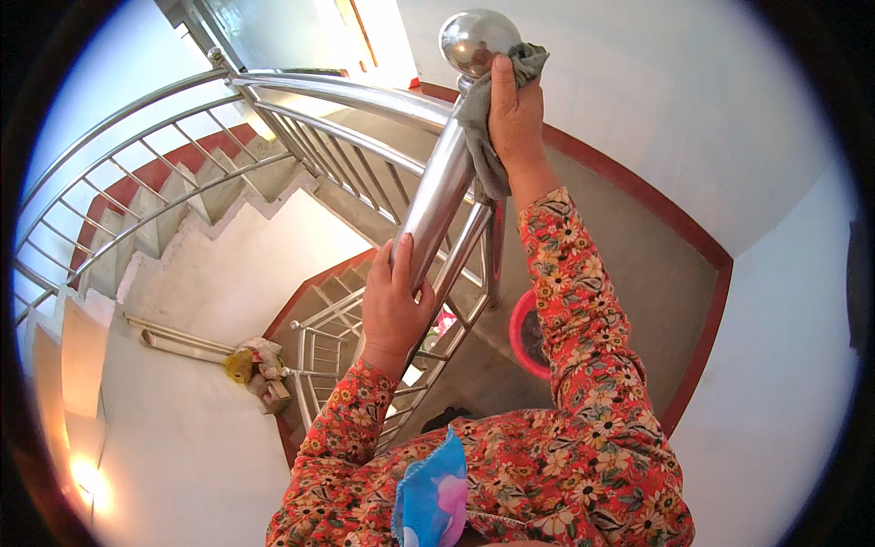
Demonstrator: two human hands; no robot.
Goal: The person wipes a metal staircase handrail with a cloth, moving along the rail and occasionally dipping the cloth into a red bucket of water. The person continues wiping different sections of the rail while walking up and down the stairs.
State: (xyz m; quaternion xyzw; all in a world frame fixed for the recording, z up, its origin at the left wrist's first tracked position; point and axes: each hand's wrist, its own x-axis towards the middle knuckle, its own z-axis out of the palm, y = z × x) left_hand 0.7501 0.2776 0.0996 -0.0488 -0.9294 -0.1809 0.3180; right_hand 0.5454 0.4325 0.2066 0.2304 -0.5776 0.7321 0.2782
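My right hand (pixel 517 116) grips a grey cloth (pixel 484 137) against the top of the handrail, just below a polished metal ball finial (pixel 478 41). The cloth wraps over the post end, with one bunched corner showing above my fingers. Lower down the same stainless steel handrail (pixel 437 184), my left hand (pixel 398 301) is closed around the tube, its fingers lying over the top. Both sleeves are red with a flower print.
A pink basin (pixel 525 335) stands on the landing floor (pixel 608 225), partly behind my right arm. The railing (pixel 164 171) follows stairs at left. Far below, bags and boxes (pixel 263 369) lie near long poles (pixel 184 342). White walls (pixel 656 82) border the landing.
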